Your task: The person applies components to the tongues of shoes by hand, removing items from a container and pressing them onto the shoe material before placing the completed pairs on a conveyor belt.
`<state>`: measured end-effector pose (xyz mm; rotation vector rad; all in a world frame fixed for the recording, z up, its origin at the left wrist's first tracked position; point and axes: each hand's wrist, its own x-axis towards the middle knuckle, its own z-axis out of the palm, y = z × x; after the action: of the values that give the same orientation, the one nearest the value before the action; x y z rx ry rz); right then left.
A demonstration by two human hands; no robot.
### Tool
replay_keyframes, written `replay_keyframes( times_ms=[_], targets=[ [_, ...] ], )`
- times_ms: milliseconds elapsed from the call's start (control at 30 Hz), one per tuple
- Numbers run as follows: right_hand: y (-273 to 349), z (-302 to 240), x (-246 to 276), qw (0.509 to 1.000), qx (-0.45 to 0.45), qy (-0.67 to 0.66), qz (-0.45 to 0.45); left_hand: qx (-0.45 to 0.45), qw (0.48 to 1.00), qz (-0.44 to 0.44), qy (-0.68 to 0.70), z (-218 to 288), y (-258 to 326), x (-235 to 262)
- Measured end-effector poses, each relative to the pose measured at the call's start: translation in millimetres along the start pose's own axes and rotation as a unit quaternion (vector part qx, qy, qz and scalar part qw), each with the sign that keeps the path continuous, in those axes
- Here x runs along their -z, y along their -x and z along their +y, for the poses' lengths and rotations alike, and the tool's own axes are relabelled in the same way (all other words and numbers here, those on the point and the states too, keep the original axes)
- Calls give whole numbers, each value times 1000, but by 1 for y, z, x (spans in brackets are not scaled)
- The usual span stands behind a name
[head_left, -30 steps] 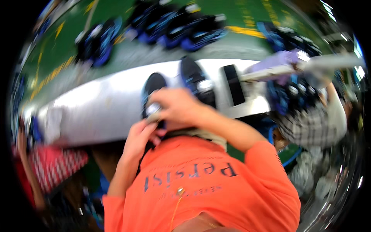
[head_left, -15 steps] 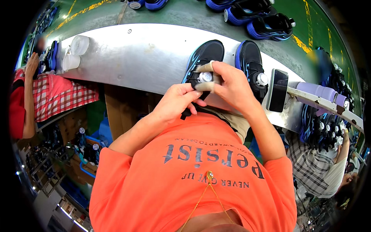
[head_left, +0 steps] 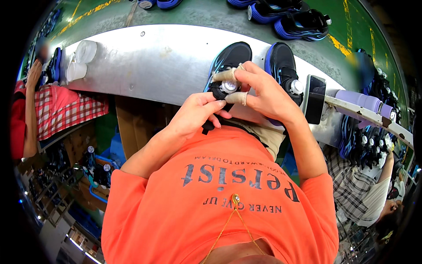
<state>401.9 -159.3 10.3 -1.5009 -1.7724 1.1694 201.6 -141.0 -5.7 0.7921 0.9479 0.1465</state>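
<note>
A black shoe with blue edging (head_left: 234,53) lies toe-away on the metal bench, with a round white dial (head_left: 228,86) on its upper. My right hand (head_left: 268,94) wears beige finger covers. Its covered fingers curl around the dial, one beyond it and one on its near side. My left hand (head_left: 191,113) is closed in a pinch at the near side of the shoe, beside the dial; what its fingertips hold is hidden. A black tab (head_left: 208,127) hangs under that hand. The matching shoe (head_left: 281,59), also with a white dial, stands to the right.
On the metal bench (head_left: 167,57), a phone (head_left: 315,99) and a lilac bottle (head_left: 365,102) lie right, near a worn white bar (head_left: 369,118). Two white tubs (head_left: 86,51) stand left. More shoes (head_left: 301,25) sit beyond the bench. Co-workers sit at both sides.
The view has shifted slightly. My right fingers have shifted a little around the dial, the far one reaching further left across it. My left hand keeps its pinch beside the shoe.
</note>
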Motion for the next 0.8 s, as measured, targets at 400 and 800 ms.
replay_keyframes(
  times_ms=[400,800],
  targets=[
    [11,12,-19,997,38,7,68,-2,1000,-8,16,-6,1,-2],
    [-10,37,-30,977,-13,-2,212,-75,995,68,-12,-26,4,-12]
  ],
)
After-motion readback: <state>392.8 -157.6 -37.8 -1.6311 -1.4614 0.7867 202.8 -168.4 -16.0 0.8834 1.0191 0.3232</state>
